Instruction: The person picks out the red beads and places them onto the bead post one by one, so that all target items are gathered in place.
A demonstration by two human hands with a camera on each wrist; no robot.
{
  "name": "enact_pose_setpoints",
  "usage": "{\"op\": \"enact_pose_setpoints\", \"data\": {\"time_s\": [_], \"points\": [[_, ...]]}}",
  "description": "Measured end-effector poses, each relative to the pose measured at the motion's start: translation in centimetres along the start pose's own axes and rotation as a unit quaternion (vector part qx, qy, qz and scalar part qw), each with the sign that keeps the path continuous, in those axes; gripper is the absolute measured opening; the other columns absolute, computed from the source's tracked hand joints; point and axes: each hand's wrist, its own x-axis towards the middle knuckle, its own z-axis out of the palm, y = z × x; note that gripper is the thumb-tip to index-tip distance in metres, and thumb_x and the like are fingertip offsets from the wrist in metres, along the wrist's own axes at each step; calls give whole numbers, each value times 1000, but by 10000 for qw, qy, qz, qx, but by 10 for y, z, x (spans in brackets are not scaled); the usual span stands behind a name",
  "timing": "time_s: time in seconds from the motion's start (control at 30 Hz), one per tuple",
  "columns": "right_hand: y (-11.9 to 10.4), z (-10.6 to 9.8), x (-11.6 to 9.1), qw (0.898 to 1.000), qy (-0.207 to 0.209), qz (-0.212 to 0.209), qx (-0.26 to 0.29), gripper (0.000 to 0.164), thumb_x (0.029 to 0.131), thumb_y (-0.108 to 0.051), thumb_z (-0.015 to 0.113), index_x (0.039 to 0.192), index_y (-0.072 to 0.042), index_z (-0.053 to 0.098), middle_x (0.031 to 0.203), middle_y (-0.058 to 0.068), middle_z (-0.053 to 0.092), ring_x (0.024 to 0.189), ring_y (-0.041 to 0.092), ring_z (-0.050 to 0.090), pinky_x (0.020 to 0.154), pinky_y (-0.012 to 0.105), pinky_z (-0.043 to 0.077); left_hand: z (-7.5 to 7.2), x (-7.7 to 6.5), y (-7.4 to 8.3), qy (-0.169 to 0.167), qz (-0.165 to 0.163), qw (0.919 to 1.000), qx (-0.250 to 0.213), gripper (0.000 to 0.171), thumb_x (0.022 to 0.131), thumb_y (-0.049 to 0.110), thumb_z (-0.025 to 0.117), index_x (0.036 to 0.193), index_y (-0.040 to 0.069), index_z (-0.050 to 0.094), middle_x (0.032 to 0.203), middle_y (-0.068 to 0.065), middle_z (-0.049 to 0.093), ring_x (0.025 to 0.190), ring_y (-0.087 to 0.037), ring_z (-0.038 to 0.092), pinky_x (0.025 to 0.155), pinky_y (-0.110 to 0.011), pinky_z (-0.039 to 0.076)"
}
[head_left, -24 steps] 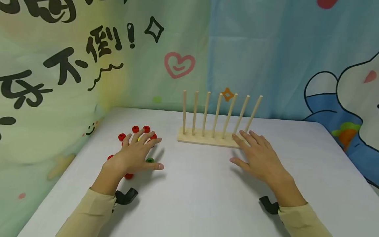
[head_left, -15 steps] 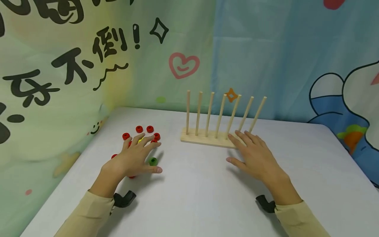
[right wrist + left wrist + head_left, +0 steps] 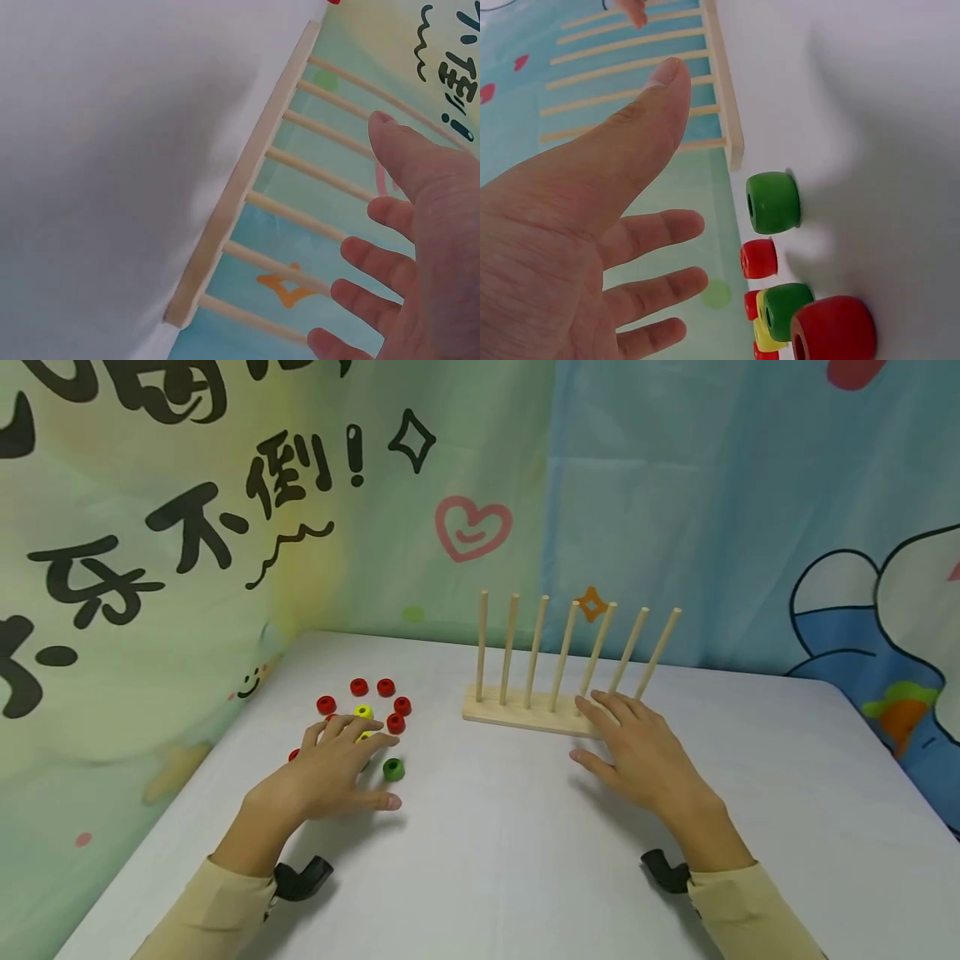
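My left hand (image 3: 322, 772) hovers over a cluster of wooden beads at the table's left, its fingers spread and holding nothing. Just past its thumb and fingers lie a green bead (image 3: 393, 769), a red bead (image 3: 395, 723) and a yellow bead (image 3: 363, 712). In the left wrist view a second green bead (image 3: 787, 311) and a large red bead (image 3: 836, 330) show below the fingers; the hand hides part of the cluster. My right hand (image 3: 641, 760), fingers apart and holding nothing, is in front of the right end of a wooden peg rack (image 3: 517, 714) with several upright pegs and covers part of its base.
The white table (image 3: 480, 860) carries the rack towards its back. Behind it hangs a printed cloth (image 3: 637, 510). Several more red beads, one of them a red bead (image 3: 359, 687), lie loose beyond the left hand.
The head view has shifted, so the scene sits further right. My left hand has drawn back a little, uncovering yellow and green beads. My right hand has moved slightly left along the rack.
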Motion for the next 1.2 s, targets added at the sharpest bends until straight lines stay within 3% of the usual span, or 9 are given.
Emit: {"op": "enact_pose_setpoints", "data": {"time_s": [0.37, 0.6, 0.73, 0.9, 1.2], "points": [[16, 5, -9, 9987, -319, 286, 262, 68, 95, -45, 63, 150, -12, 40, 140, 17, 48, 125, 43, 45, 95, 64, 40, 2, -16, -2, 97, 93, 9999, 79, 75, 75, 68, 72, 133, 21, 58, 126, -2, 49, 121, -31, 43, 98, -56, 32], [28, 0, -15, 9948, -690, 458, 600, 64, 97, -46, 59, 147, -8, 43, 139, 16, 48, 126, 45, 43, 98, 64, 36, 3, -22, -1, 35, 5, 10000, 91, 75, 75, 67, 73, 133, 20, 59, 126, -3, 51, 123, -31, 43, 97, -57, 35], [38, -2, -20, 9882, -884, 802, 964, 61, 99, -46, 55, 140, -1, 46, 136, 20, 47, 126, 44, 42, 100, 63, 35, 3, -27, -3, 56, -25, 10000, 65, 73, 76, 63, 75, 132, 19, 60, 121, -2, 52, 118, -29, 45, 96, -56, 37], [49, -2, -23, 9813, -838, 1121, 1324, 60, 101, -42, 54, 133, 8, 44, 133, 27, 45, 125, 47, 43, 101, 62, 36, 4, -33, -6, 92, -98, 9999, 71, 72, 77, 61, 75, 131, 17, 61, 121, -2, 53, 117, -29, 46, 97, -59, 37], [64, 4, -19, 9730, -943, 1379, 1595, 76, 98, -43, 57, 145, 10, 32, 142, 33, 37, 128, 52, 39, 102, 65, 33, 2, -35, -9, -1, -159, 9999, -45, 67, 78, 60, 74, 128, 17, 62, 118, -3, 56, 115, -30, 49, 95, -58, 39]]}}
